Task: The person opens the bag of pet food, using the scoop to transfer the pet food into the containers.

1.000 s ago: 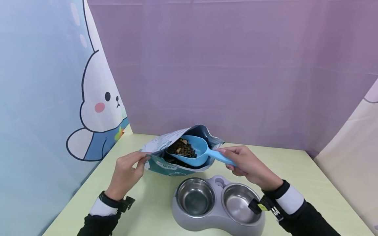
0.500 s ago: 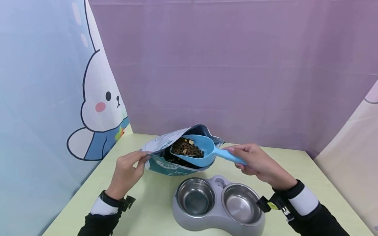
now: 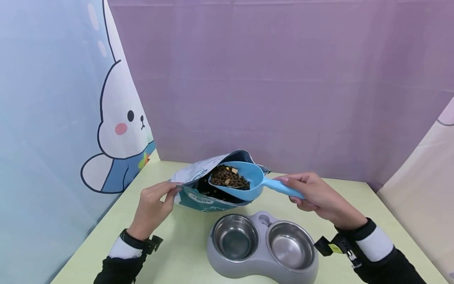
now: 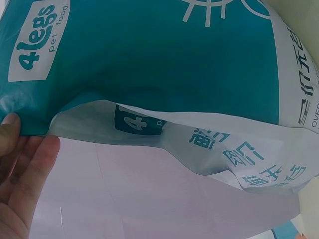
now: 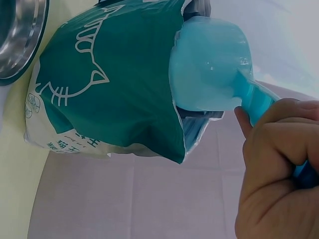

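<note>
A blue scoop (image 3: 255, 181) heaped with brown kibble (image 3: 228, 177) sits in the mouth of a green and white pet food bag (image 3: 200, 200). My right hand (image 3: 315, 195) grips the scoop by its handle. At the bag's left corner, my left hand (image 3: 154, 207) pinches the edge between thumb and fingers, and the mouth gapes wide. The left wrist view shows that thumb and the fingers on the teal bag (image 4: 164, 64). From the right wrist, the underside of the scoop (image 5: 209, 64) shows at the opening, its front part hidden inside the bag.
In front of the bag stands a grey double feeder (image 3: 262, 272) with two steel bowls, both bare inside. The pale yellow table (image 3: 354, 221) meets a purple cloth backdrop (image 3: 283, 98) behind. A blue printed cloth (image 3: 53, 157) hangs at the left.
My right hand has drawn the scoop of kibble to the right, partly out of the bag's mouth. The left hand and the bag have hardly moved.
</note>
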Demonstrator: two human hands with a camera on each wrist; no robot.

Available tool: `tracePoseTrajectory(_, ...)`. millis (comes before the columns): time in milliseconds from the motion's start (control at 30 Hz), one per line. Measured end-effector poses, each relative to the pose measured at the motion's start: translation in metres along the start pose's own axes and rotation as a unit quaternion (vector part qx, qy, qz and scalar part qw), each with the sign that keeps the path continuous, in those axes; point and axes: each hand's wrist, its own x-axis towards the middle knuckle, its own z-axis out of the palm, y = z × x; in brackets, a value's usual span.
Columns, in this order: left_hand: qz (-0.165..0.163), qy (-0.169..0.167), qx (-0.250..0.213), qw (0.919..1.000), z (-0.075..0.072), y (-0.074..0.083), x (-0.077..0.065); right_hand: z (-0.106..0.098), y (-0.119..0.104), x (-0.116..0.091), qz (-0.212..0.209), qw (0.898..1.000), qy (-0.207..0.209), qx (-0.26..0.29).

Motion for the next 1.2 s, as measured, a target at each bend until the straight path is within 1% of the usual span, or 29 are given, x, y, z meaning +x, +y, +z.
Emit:
tracePoseTrajectory(233, 0.004, 0.002, 0.000, 1.0000, 0.000, 0.000, 0.001, -0.005, 0.000, -0.007, -0.005, 1.000, -0.010, 0.002)
tracePoseTrajectory(433, 0.016, 0.015, 0.005, 0.9997, 0.001, 0.003, 0.003, -0.011, -0.002, -0.014, -0.014, 1.000, -0.022, 0.004)
tracePoseTrajectory(600, 0.012, 0.015, 0.005, 0.9998, 0.000, 0.003, 0.004, -0.017, -0.005, -0.021, -0.026, 0.999, -0.029, 0.004)
tracePoseTrajectory(767, 0.011, 0.013, 0.008, 0.9998, 0.000, 0.003, 0.004, -0.024, -0.007, -0.030, -0.026, 0.999, -0.029, 0.008)
tracePoseTrajectory(967, 0.007, 0.014, 0.010, 0.9998, 0.000, 0.002, 0.003, -0.037, -0.009, -0.040, -0.030, 0.998, -0.050, 0.019)
tracePoseTrajectory(1100, 0.016, 0.015, 0.014, 0.9997, 0.001, 0.002, 0.003, -0.045, -0.008, -0.046, -0.038, 0.997, -0.063, 0.023)
tracePoseTrajectory(1200, 0.023, 0.017, 0.016, 0.9995, 0.001, 0.002, 0.003, -0.050, -0.007, -0.052, -0.033, 0.998, -0.058, 0.016)
